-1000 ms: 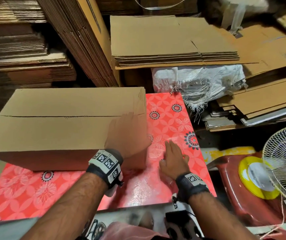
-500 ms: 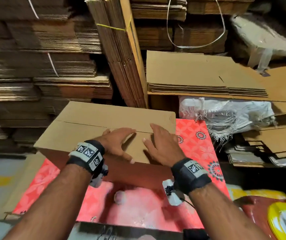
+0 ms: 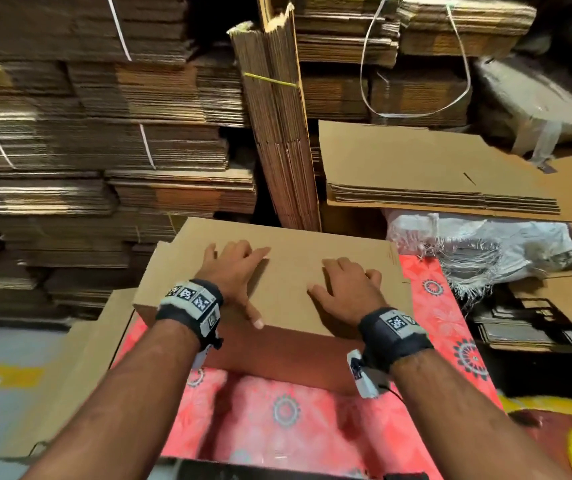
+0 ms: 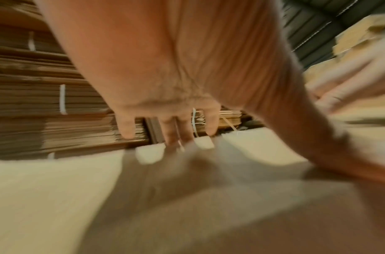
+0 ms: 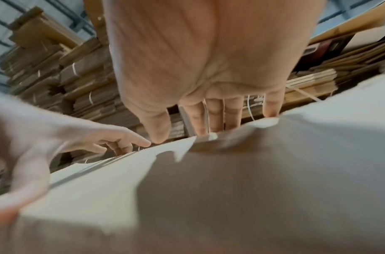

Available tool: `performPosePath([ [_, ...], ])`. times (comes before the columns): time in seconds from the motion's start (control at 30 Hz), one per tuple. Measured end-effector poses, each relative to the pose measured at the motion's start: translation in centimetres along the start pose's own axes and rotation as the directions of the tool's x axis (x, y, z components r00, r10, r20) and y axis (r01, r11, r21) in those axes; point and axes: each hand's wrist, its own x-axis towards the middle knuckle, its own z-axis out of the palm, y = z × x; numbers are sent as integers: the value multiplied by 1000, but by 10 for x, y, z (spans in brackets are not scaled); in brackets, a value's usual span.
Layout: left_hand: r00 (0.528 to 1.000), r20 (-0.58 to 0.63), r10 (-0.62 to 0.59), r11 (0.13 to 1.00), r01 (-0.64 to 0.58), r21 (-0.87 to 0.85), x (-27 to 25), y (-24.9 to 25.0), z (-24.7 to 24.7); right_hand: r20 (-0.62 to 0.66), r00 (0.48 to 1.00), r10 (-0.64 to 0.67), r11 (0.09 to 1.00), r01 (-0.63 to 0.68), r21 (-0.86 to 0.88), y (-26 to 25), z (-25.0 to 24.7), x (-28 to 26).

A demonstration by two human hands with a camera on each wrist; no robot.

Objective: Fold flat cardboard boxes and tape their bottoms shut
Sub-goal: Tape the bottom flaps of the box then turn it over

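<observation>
The cardboard box (image 3: 277,271) stands erected on the red floral desk (image 3: 277,420), its upturned face made of folded-in flaps, and both hands lie on that face. The left hand (image 3: 234,271) rests palm down with fingers spread and nearly straight, thumb stretched back toward the near edge; it grips nothing and only presses the board. The right hand (image 3: 347,289) lies just beside it, apart from it, also flat with straight fingers reaching toward the far edge, as the right wrist view confirms (image 5: 200,68); it too holds nothing. The left wrist view is blurred, but the fingers (image 4: 172,130) show extended over pale cardboard. Judged from this, the folding of this box looks about finished: the body is squared up and the flaps are down under the palms. No tape strip can be seen on the face, and neither hand has a tape roll, so the sealing appears to be still ahead; the seam itself is hard to make out under the hands. Beyond the box, a stack of flat blanks (image 3: 433,181) sits at the right rear, an upright tied bundle (image 3: 277,133) stands behind, and strapped cardboard piles (image 3: 87,133) fill the left, which suggests many boxes remain to be made.
</observation>
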Motion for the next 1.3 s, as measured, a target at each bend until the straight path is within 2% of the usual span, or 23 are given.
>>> performPosePath([
  [0.1,973,-230,-18,987,53,149,-5,8,-7,-192,980,51,998,-45,33,-14,-29,0],
  [0.17,915,-403,-15,986,80,145,-13,11,-12,-288,955,74,995,-53,82,-22,-49,-5],
  [0.23,864,-502,24,992,43,122,-24,10,-16,-292,951,107,990,-77,115,-28,-64,-13],
  [0.27,865,-501,46,993,14,115,-32,9,-19,-273,953,130,988,-102,117,-31,-68,-18],
  [0.37,907,-418,42,997,-11,75,-56,11,-15,-144,978,153,987,-143,75,-41,-64,-36],
  [0.53,940,-340,23,999,-5,54,-91,19,12,55,989,138,968,-147,205,-55,-30,-69],
  [0.63,989,-131,71,997,-68,29,-108,14,39,159,977,145,973,-170,154,-59,-6,-84],
  [0.7,994,46,94,995,-93,-27,-113,11,55,214,964,157,981,-177,79,-62,9,-90],
  [0.77,983,139,117,987,-100,-122,-110,7,61,203,963,175,983,-181,14,-65,20,-92],
  [0.87,987,97,129,972,-106,-211,-93,0,53,152,968,200,979,-189,-80,-68,27,-87],
  [0.97,996,79,48,984,-34,-177,-68,0,37,193,960,205,976,-185,-116,-68,19,-79],
  [1.03,992,124,0,989,18,-148,-54,6,30,195,965,175,982,-156,-109,-67,10,-67],
  [1.2,967,248,-68,993,89,-76,-34,25,33,71,995,65,996,-60,-70,-68,-20,-8],
  [1.3,964,251,-89,989,115,-92,-31,29,36,8,1000,11,985,-9,-173,-65,-20,33],
])
